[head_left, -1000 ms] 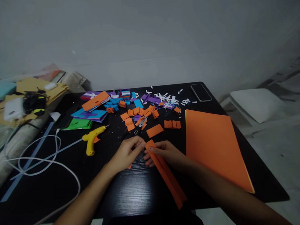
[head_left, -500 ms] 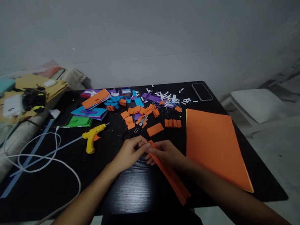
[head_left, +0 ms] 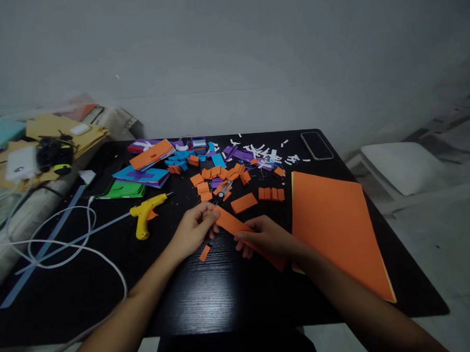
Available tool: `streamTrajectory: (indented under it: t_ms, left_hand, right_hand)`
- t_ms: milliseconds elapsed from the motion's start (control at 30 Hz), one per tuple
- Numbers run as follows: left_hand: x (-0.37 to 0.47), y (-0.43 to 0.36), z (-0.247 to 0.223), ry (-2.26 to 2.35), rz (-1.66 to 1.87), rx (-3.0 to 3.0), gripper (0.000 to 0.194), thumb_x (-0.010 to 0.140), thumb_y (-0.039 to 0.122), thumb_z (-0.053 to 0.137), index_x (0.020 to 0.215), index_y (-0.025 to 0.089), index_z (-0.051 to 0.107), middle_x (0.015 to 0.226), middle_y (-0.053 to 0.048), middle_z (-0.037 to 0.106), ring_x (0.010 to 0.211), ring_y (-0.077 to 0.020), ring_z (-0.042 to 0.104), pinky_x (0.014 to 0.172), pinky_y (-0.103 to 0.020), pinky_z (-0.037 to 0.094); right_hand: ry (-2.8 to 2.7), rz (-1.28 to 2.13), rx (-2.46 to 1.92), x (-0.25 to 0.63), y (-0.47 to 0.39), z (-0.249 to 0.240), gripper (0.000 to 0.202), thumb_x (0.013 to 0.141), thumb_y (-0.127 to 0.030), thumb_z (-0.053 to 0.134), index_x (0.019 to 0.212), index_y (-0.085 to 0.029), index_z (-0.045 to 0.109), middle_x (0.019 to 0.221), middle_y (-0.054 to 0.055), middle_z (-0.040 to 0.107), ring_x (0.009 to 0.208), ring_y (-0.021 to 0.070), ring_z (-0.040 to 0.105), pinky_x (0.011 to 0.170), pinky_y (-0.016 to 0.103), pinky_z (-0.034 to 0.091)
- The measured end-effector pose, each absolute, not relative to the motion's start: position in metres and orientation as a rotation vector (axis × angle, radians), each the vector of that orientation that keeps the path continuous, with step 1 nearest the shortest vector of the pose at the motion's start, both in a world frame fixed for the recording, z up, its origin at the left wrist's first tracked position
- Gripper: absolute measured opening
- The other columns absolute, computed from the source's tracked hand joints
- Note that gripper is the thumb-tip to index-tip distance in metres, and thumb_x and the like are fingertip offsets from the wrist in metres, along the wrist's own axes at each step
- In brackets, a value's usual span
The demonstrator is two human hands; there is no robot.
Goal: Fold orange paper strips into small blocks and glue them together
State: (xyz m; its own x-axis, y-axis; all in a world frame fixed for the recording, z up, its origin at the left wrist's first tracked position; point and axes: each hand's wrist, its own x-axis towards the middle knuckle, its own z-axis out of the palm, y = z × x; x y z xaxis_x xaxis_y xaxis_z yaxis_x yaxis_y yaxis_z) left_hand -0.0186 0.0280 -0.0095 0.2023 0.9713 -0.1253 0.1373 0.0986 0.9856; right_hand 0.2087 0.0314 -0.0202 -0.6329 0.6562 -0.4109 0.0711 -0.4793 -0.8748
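Note:
A long orange paper strip (head_left: 231, 223) slants between my hands over the black table (head_left: 209, 307). Its upper left end is pinched by my left hand (head_left: 196, 227). Farther down, my right hand (head_left: 263, 234) is closed round the strip, whose lower end shows beneath the wrist. A small orange paper piece (head_left: 204, 252) lies on the table just below my left hand. Beyond the hands are scissors (head_left: 221, 193), partly covered by orange folded pieces (head_left: 219, 172), a flat orange rectangle (head_left: 244, 202) and a row of folded orange pieces (head_left: 271, 194).
Large orange sheets (head_left: 336, 228) cover the right side. A yellow glue gun (head_left: 145, 213) and a white cable (head_left: 122, 277) lie left. Behind are coloured paper stacks (head_left: 141, 175), white and purple scraps (head_left: 261, 156) and a phone (head_left: 316, 145). A white stool (head_left: 400, 166) stands right.
The strip's upper end has moved left with my left hand, and its lower end has drawn up. My right hand now grips farther down the strip. The small orange piece has come into view below my left hand.

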Motion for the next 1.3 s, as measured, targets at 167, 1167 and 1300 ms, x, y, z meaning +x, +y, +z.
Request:
streamTrajectory:
  t_ms: [167,1167,1300]
  left_hand:
    - [-0.015,0.026,-0.009,1.162,0.718,1.238,0.036,0.083,0.048,0.078,0.087,0.014,0.066,0.064,-0.001,0.069,0.048,-0.0118,0.063,0.047,-0.021,0.052]
    - [-0.019,-0.027,-0.029,1.535,0.754,2.311,0.016,0.100,0.018,0.053,0.107,0.017,0.067,0.105,-0.009,0.068,0.095,-0.0225,0.067,0.084,-0.037,0.056]
    - [-0.011,-0.034,-0.036,1.418,0.719,2.598,0.030,0.102,0.014,0.049,0.126,0.017,0.066,0.121,-0.012,0.069,0.111,-0.0269,0.064,0.094,-0.045,0.055]
  right_hand:
    - [-1.427,2.174,-1.068,0.209,0.033,-0.016,0.043,0.080,-0.055,0.079,0.077,-0.012,0.074,0.069,0.002,0.072,0.056,0.0117,0.065,0.057,0.024,0.053]
    - [-2.490,0.398,-0.973,0.241,-0.016,-0.028,0.023,0.096,-0.002,0.057,0.114,-0.012,0.068,0.108,0.012,0.068,0.097,0.0231,0.062,0.089,0.040,0.058]
    - [-2.505,0.371,-0.935,0.240,-0.012,-0.027,0.025,0.098,-0.002,0.050,0.113,-0.012,0.067,0.112,0.014,0.069,0.102,0.0236,0.065,0.091,0.041,0.060]
